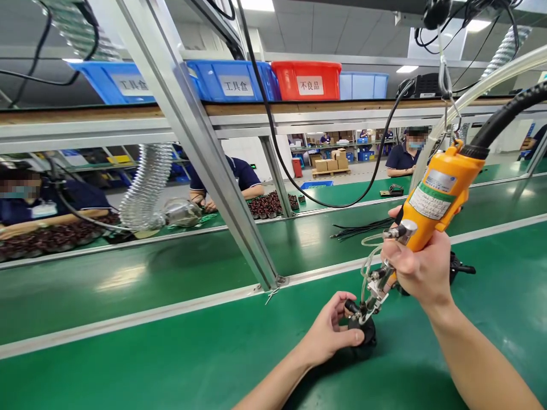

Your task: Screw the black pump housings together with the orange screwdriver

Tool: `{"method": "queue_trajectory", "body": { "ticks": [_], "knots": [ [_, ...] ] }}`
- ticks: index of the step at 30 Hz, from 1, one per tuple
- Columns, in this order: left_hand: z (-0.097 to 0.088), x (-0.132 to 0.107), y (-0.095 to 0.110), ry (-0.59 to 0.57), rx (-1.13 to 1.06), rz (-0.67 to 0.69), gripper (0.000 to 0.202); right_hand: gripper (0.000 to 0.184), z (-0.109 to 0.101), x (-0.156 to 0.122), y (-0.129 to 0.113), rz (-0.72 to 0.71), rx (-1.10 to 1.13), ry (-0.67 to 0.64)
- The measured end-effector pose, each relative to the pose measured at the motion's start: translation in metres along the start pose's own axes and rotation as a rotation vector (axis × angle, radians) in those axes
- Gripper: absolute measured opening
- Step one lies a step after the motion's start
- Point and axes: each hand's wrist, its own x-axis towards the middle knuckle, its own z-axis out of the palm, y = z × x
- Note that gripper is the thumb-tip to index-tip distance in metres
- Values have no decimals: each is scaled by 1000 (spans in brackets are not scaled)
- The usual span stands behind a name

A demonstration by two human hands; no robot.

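Observation:
My right hand [421, 265] is wrapped round an orange power screwdriver [442, 191] that hangs from a hook and has a thick black hose at its top. The tool slants down to the left, and its metal tip end [376, 290] meets a small round black plastic part [363, 333] on the green bench. Around that part curl the thumb and fingers of my left hand [331, 333], steadying it. Exactly where the tip touches is too small to tell. Behind my right hand another black part with a lever [461, 267] is partly hidden.
A metal post [213, 148] rises from the bench at centre left. Black cables [359, 229] lie on the belt beyond the pale rail [316, 276]. Blue [233, 80] and red bins [305, 80] stand on the shelf above. Several people sit across the line near piles of dark parts [271, 205].

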Motion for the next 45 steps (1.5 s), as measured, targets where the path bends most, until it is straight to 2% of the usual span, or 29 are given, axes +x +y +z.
{"method": "queue_trajectory", "body": {
  "ticks": [3,9,14,18,20,22,24,27,30,35,40,45],
  "knots": [
    [1,-1,2,1,6,-20,68,41,6,-1,0,-22,-55,-11],
    [4,-2,2,37,-15,-43,74,43,22,-7,21,63,-47,-100],
    [5,-3,2,31,-7,-17,75,42,20,-11,29,82,-35,-120],
    [9,-5,0,56,-2,0,67,42,17,-7,32,109,-53,-98],
    [11,-7,-4,125,42,52,63,44,13,-1,31,85,-76,-55],
    [13,-8,-8,241,108,153,62,46,7,5,27,22,-107,4],
    [14,-7,-11,301,115,220,62,47,-3,10,21,-54,-137,56],
    [15,-6,-11,272,122,192,54,45,-18,15,13,-144,-167,125],
    [13,-3,-9,263,234,150,57,45,-23,14,10,-164,-150,144],
    [12,-1,-6,225,189,75,62,43,-10,14,12,-95,-102,147],
    [14,-1,-3,196,168,86,59,44,-1,14,15,-23,-36,80],
    [15,2,-1,188,175,100,52,42,11,7,21,17,-70,14]
  ]
}}
